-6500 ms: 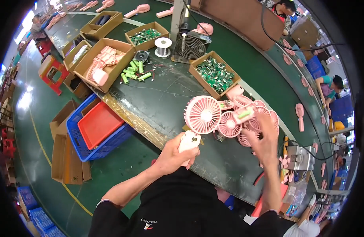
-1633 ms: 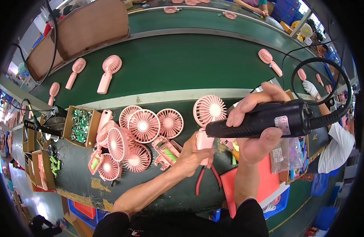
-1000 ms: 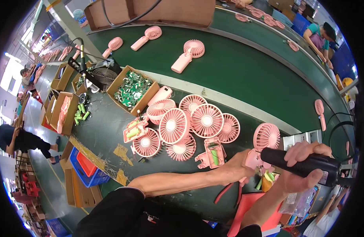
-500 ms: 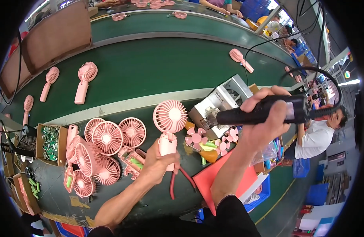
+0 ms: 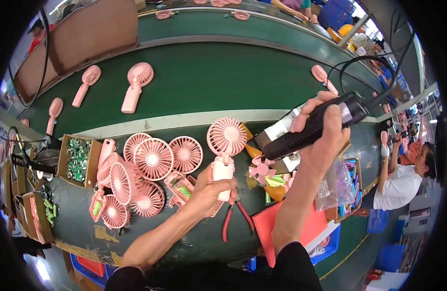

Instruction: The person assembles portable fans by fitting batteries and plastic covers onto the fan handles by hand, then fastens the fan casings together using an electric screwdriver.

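The left hand (image 5: 206, 193) grips a pink fan (image 5: 223, 167) by its handle above the table (image 5: 194, 245), blades toward twelve o'clock. Toward two o'clock, the right hand (image 5: 325, 144) clasps a black corded tool (image 5: 298, 137), tip clear of the fan. Tool work seems in hand; the next move likely calls for aligning that tip.

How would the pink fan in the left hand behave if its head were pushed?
The fan may bend at its narrow neck. Its cage of thin ribs looks stiff but could crack. Looking mostly plastic, it is probably light.
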Demonstrator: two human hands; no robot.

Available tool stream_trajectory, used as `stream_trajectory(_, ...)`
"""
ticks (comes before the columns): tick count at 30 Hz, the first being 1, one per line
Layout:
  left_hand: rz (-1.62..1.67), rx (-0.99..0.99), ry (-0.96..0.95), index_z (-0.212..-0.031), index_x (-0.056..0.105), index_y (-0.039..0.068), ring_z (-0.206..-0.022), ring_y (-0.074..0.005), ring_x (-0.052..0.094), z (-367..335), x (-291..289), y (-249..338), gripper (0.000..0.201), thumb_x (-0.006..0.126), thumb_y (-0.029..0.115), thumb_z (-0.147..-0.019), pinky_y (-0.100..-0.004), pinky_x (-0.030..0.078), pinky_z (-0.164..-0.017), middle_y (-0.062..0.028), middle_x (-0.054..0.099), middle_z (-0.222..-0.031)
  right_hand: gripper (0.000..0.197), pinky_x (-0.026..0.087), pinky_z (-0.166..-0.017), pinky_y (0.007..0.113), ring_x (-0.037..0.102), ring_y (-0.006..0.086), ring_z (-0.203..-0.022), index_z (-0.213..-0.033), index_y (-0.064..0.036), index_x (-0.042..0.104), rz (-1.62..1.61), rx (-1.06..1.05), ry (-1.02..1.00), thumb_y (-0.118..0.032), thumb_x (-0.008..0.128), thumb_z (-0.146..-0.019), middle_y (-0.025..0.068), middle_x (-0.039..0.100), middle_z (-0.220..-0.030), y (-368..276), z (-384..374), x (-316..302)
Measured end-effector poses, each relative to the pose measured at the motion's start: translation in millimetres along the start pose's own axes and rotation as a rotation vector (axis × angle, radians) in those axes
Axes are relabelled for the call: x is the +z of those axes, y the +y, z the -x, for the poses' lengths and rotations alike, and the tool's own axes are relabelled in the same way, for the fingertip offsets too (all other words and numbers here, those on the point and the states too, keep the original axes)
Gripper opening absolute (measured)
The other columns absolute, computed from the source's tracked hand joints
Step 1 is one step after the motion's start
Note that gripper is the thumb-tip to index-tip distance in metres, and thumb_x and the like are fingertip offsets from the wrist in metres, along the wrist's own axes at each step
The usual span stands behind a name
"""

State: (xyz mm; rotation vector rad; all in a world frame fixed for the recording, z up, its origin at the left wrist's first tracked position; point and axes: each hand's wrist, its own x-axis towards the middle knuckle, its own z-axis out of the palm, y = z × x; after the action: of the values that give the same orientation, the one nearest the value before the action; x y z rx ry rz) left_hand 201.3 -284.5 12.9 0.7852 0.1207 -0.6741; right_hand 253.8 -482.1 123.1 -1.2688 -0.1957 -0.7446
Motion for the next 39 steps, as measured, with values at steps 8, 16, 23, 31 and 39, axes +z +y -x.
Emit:
stream_trajectory(8,0.047,-0.018,-0.022,-0.114,0.044,0.002,-0.061,-0.0189,0.063,-1,-5,2,0.037,0.062,-0.003,-0.081,-0.0315,0.051,-0.048,-0.0108,0.059,-0.081,0.049,0.051,-0.049,0.033,0.057,0.0191,-0.055,-0.121,0.0057,0.046,-0.125,-0.116,-0.134,-0.037,0.052,-0.098,0.0176,0.061,-0.085,1,23,22)
stream_trajectory(16,0.051,-0.029,-0.005,-0.113,0.046,0.002,-0.061,-0.0192,0.063,-1,-3,2,0.037,0.062,-0.003,-0.081,-0.0318,0.051,-0.048,-0.0106,0.059,-0.081,0.046,0.052,-0.049,0.032,0.059,0.0193,-0.055,-0.12,0.0058,0.047,-0.138,-0.087,-0.167,-0.031,0.057,-0.096,0.0178,0.062,-0.086,10,27,26)
stream_trajectory(23,0.124,-0.013,0.02,-0.115,0.045,0.003,-0.056,-0.0195,0.061,1,-13,-3,0.042,0.063,-0.006,-0.078,-0.0336,0.051,-0.045,-0.0108,0.058,-0.079,0.031,0.052,-0.053,0.031,0.06,0.0206,-0.056,-0.116,0.0063,0.049,-0.212,0.064,-0.07,-0.006,0.057,-0.088,0.0164,0.063,-0.082,13,32,46)
stream_trajectory(31,0.099,0.01,-0.047,-0.12,0.042,0.001,-0.058,-0.0179,0.059,-1,-3,-1,0.048,0.062,-0.003,-0.077,-0.0315,0.048,-0.045,-0.0097,0.054,-0.084,0.047,0.046,-0.053,0.031,0.054,0.0182,-0.059,-0.118,-0.0016,0.048,-0.12,0.051,-0.207,-0.039,0.061,-0.093,0.0122,0.058,-0.082,8,34,33)
stream_trajectory(39,0.061,0.013,-0.102,-0.119,0.043,0.0,-0.057,-0.018,0.058,2,-7,4,0.047,0.062,-0.002,-0.076,-0.0316,0.047,-0.043,-0.0103,0.054,-0.083,0.046,0.041,-0.053,0.029,0.047,0.0155,-0.059,-0.116,-0.0042,0.048,-0.205,0.127,-0.254,-0.039,0.064,-0.09,0.0083,0.053,-0.079,5,39,42)
